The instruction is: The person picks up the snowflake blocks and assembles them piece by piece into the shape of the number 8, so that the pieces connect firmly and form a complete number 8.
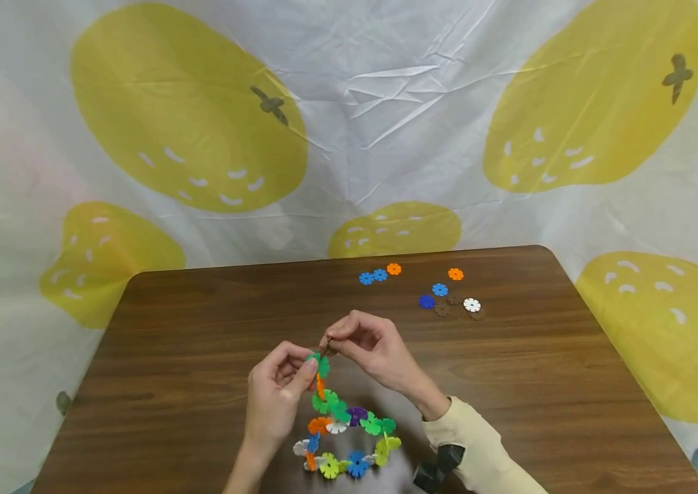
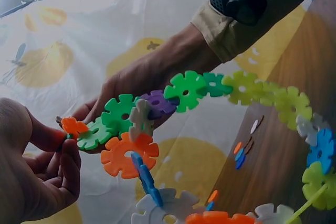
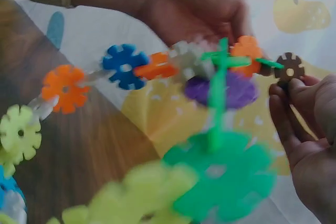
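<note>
A chain of notched, flower-shaped plastic discs hangs from my left hand (image 1: pixel 275 394), its lower part forming a loop. With thumb and fingers, that hand pinches the green disc (image 1: pixel 323 367) at the chain's top end. An orange disc (image 2: pixel 74 126) joins on just below it. My right hand (image 1: pixel 376 350) pinches a brown disc (image 3: pixel 290 66) between thumb and fingertips, right at the edge of the green disc. The loop carries a purple disc (image 1: pixel 357 415), a blue disc (image 1: pixel 358 464) and several green, yellow-green, orange and white ones.
Loose discs lie toward the table's far edge: blue discs (image 1: pixel 366 278), an orange disc (image 1: pixel 456 274), a white disc (image 1: pixel 472 304) and brown discs (image 1: pixel 441 309). Behind the brown wooden table (image 1: pixel 201 315) hangs a fruit-printed cloth (image 1: pixel 349 171). A black device (image 1: pixel 438 470) sits on the right sleeve.
</note>
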A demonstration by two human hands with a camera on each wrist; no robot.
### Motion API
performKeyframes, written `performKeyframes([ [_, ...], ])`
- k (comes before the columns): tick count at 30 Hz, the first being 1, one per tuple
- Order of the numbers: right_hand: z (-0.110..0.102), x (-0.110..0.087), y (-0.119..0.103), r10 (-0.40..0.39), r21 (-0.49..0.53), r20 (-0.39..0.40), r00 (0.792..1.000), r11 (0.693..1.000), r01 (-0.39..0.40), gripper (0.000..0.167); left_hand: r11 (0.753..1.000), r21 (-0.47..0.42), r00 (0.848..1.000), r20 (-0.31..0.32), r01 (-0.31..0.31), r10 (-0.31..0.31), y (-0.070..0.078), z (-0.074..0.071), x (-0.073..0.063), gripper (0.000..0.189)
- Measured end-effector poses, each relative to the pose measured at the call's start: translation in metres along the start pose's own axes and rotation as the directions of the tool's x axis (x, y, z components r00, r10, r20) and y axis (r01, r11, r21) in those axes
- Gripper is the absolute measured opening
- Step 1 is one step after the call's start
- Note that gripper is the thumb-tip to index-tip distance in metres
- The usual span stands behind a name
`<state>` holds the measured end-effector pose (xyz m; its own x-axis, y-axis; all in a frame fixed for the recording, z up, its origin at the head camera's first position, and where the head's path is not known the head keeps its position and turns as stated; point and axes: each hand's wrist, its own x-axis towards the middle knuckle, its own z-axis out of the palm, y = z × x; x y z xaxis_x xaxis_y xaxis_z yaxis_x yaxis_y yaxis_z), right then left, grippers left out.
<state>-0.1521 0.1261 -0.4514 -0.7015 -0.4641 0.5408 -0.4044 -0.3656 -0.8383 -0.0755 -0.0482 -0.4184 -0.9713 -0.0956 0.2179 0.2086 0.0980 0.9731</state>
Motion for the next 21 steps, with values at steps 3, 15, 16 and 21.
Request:
performKeyframes([
  [3, 0.003, -0.003, 0.003, -0.031, 0.029, -0.010, 0.999, 0.999, 0.032, 0.007, 1.000, 0.002, 0.999, -0.010, 0.030, -0.030, 0.001, 0.001, -0.002, 0.003],
  [15, 0.006, -0.011, 0.011, -0.048, -0.015, -0.009, 0.999, 0.999, 0.048, 0.005, 0.993, 0.010, 0.993, -0.012, 0.113, -0.113, -0.002, 0.004, -0.005, 0.006],
  [16, 0.006, -0.012, 0.011, -0.047, -0.022, -0.009, 0.999, 0.999, 0.047, 0.005, 0.993, 0.006, 0.993, -0.008, 0.116, -0.116, -0.003, 0.004, -0.005, 0.005],
  [21, 0.003, -0.013, 0.009, -0.020, -0.041, -0.013, 1.000, 0.999, 0.019, 0.002, 0.993, -0.021, 0.993, -0.002, 0.117, -0.117, -0.004, 0.005, -0.005, 0.004],
])
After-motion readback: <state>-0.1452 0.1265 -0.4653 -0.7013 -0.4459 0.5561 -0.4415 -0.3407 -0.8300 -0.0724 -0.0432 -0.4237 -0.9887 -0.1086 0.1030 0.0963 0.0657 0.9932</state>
